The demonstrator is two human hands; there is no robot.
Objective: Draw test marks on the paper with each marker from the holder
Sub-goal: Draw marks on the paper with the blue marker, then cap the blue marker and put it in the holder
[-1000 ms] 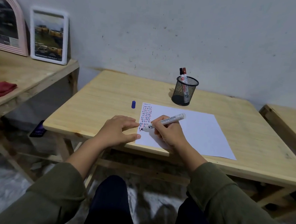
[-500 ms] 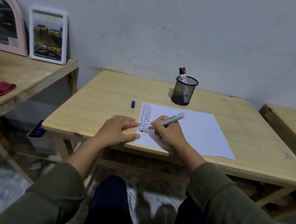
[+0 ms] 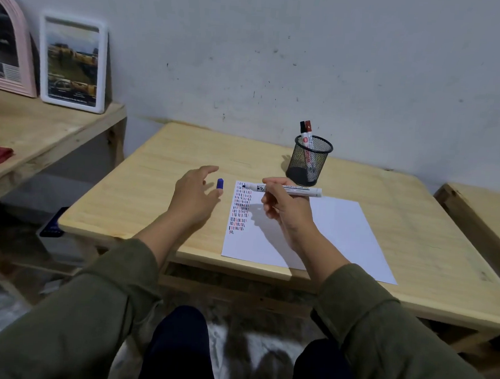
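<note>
Marker in hand: a white marker (image 3: 287, 189) lies almost level above the top of the paper, its dark uncapped tip pointing left, its tail pointing right toward the holder.
Right hand: the right hand (image 3: 285, 209) is raised off the sheet and pinches the marker's barrel between thumb and fingertips; the other fingers curl under it.
Paper: a white sheet (image 3: 327, 238) lies flat on the wooden table (image 3: 155, 189); rows of short black, red and blue strokes fill a narrow column down its left edge.
Cap: a blue cap (image 3: 220, 183) sits on the table just left of the paper's top corner.
Left hand: the left hand (image 3: 194, 194) is over the table with fingers loosely spread and curved, holding nothing; a fingertip is right at the cap's lower end, though contact cannot be told.
Holder: a black mesh cup (image 3: 309, 160) stands beyond the paper, apart from it, with two capped markers (image 3: 306, 134) upright inside, one black-capped, one red-capped.
</note>
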